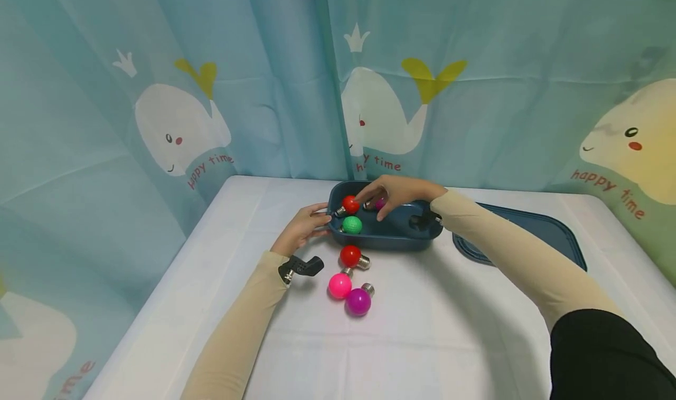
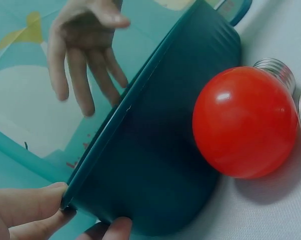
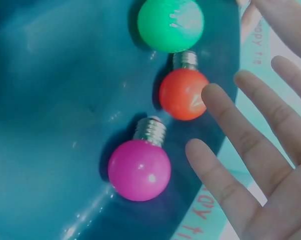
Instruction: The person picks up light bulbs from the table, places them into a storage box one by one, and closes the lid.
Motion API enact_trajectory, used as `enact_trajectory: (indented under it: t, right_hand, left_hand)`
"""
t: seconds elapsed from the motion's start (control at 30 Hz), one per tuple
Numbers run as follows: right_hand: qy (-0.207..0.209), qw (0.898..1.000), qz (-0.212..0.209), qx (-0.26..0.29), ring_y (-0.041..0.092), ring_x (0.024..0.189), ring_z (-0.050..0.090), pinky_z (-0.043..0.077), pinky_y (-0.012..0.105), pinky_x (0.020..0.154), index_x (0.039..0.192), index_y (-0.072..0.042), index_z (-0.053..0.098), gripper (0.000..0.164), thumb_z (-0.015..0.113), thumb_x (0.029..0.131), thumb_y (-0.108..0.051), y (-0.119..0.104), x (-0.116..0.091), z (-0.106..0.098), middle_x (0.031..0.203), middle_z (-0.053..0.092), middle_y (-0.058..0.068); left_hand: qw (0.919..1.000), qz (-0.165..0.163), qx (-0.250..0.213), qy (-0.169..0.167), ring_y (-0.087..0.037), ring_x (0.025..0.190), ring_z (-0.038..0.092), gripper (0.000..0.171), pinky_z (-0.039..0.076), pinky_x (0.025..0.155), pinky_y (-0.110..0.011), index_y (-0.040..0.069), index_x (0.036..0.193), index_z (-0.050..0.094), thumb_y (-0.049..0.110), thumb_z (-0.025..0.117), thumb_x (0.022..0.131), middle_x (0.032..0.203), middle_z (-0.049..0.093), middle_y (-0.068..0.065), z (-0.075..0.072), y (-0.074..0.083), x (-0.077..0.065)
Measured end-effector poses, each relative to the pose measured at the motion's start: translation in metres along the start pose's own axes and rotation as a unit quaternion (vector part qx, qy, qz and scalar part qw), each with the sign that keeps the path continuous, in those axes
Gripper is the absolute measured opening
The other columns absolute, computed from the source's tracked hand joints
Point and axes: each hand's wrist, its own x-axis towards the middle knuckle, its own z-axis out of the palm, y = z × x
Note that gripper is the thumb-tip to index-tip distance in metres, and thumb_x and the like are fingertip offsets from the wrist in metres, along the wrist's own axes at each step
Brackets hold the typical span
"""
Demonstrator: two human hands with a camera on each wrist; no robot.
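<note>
A dark blue plastic tub (image 1: 391,227) stands at the back of the table. My left hand (image 1: 301,230) holds its left end, thumb and fingers pinching the rim in the left wrist view. Over the tub hovers my right hand (image 1: 398,192), its fingers spread and holding nothing. Inside lie a green light bulb (image 3: 170,25), a red bulb (image 3: 184,94) and a magenta bulb (image 3: 139,170), the last partly hidden by the right hand in the head view. In front of the tub are another red bulb (image 1: 350,256), a pink bulb (image 1: 340,285) and a purple bulb (image 1: 358,302).
A flat dark blue lid (image 1: 544,230) lies to the right of the tub, partly behind the right forearm. White cloth (image 1: 422,341) covers the table. Behind it hangs a teal curtain (image 1: 296,95) printed with whales.
</note>
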Motion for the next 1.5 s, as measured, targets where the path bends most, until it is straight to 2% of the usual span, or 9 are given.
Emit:
enact_trajectory:
  t: [0.1, 0.23, 0.5, 0.6, 0.8, 1.03, 1.27, 1.5]
  right_hand:
    - [0.012, 1.0, 0.006, -0.024, 0.04, 0.119, 0.054, 0.049, 0.046, 0.099, 0.132, 0.004, 0.05, 0.063, 0.077, 0.077, -0.009, -0.007, -0.01, 0.003, 0.134, 0.052, 0.024]
    - [0.032, 0.998, 0.015, -0.051, 0.034, 0.12, 0.055, 0.047, 0.042, 0.101, 0.132, -0.001, 0.052, 0.063, 0.078, 0.075, -0.013, -0.016, -0.022, 0.008, 0.134, 0.053, 0.02]
    - [0.065, 0.995, 0.018, -0.08, 0.029, 0.116, 0.059, 0.045, 0.048, 0.103, 0.133, -0.007, 0.053, 0.065, 0.08, 0.074, -0.016, -0.032, -0.049, 0.021, 0.135, 0.054, 0.015]
    - [0.078, 0.993, 0.013, -0.082, 0.028, 0.114, 0.06, 0.047, 0.045, 0.101, 0.132, -0.008, 0.054, 0.065, 0.081, 0.073, -0.015, -0.039, -0.058, 0.028, 0.135, 0.055, 0.012]
    - [0.085, 0.993, -0.029, -0.078, 0.028, 0.114, 0.06, 0.049, 0.045, 0.099, 0.129, -0.005, 0.055, 0.062, 0.08, 0.074, -0.019, -0.044, -0.071, 0.049, 0.132, 0.057, 0.014]
    - [0.103, 0.991, -0.061, -0.066, 0.023, 0.111, 0.062, 0.05, 0.048, 0.096, 0.126, -0.005, 0.058, 0.056, 0.079, 0.076, -0.019, -0.042, -0.078, 0.08, 0.125, 0.062, 0.014]
    - [0.116, 0.989, -0.076, -0.049, 0.024, 0.108, 0.063, 0.051, 0.047, 0.093, 0.122, -0.004, 0.06, 0.053, 0.079, 0.073, -0.007, -0.033, -0.074, 0.107, 0.118, 0.066, 0.013]
    - [0.099, 0.99, -0.079, -0.058, 0.018, 0.108, 0.063, 0.053, 0.036, 0.093, 0.118, -0.006, 0.064, 0.047, 0.079, 0.074, -0.011, -0.025, -0.065, 0.127, 0.118, 0.067, 0.007]
  left_hand:
    - [1.0, 0.002, -0.003, -0.004, -0.036, 0.121, 0.052, 0.051, 0.047, 0.1, -0.043, 0.002, 0.145, 0.033, 0.002, 0.048, 0.096, 0.141, 0.044, -0.024, 0.0, 0.0, -0.001]
    - [1.0, 0.004, -0.001, -0.007, -0.037, 0.124, 0.05, 0.052, 0.046, 0.101, -0.043, 0.001, 0.145, 0.031, 0.002, 0.047, 0.096, 0.142, 0.043, -0.025, 0.0, 0.002, -0.002]
    - [0.9999, 0.001, 0.01, -0.005, -0.033, 0.118, 0.054, 0.052, 0.047, 0.1, -0.043, 0.003, 0.145, 0.032, 0.003, 0.048, 0.096, 0.141, 0.044, -0.025, 0.0, 0.002, -0.001]
    - [0.9999, 0.0, 0.009, -0.007, -0.033, 0.12, 0.053, 0.053, 0.046, 0.101, -0.044, 0.003, 0.146, 0.031, 0.003, 0.048, 0.096, 0.142, 0.043, -0.025, -0.001, 0.002, -0.001]
    - [0.9999, -0.001, 0.006, -0.009, -0.037, 0.124, 0.049, 0.053, 0.045, 0.102, -0.045, 0.003, 0.146, 0.031, 0.002, 0.047, 0.096, 0.142, 0.042, -0.025, -0.001, 0.003, -0.001]
    - [0.9999, -0.006, 0.009, -0.013, -0.036, 0.125, 0.049, 0.053, 0.045, 0.102, -0.044, 0.003, 0.146, 0.03, 0.003, 0.047, 0.096, 0.143, 0.042, -0.024, 0.0, 0.004, 0.0]
    - [0.9998, -0.007, 0.006, -0.015, -0.036, 0.125, 0.048, 0.053, 0.045, 0.102, -0.044, 0.002, 0.146, 0.029, 0.002, 0.047, 0.096, 0.143, 0.041, -0.024, 0.0, 0.004, 0.0]
    - [0.9999, -0.007, -0.002, -0.014, -0.038, 0.126, 0.048, 0.053, 0.044, 0.103, -0.045, 0.003, 0.146, 0.03, 0.002, 0.047, 0.096, 0.142, 0.042, -0.024, 0.0, 0.004, 0.001]
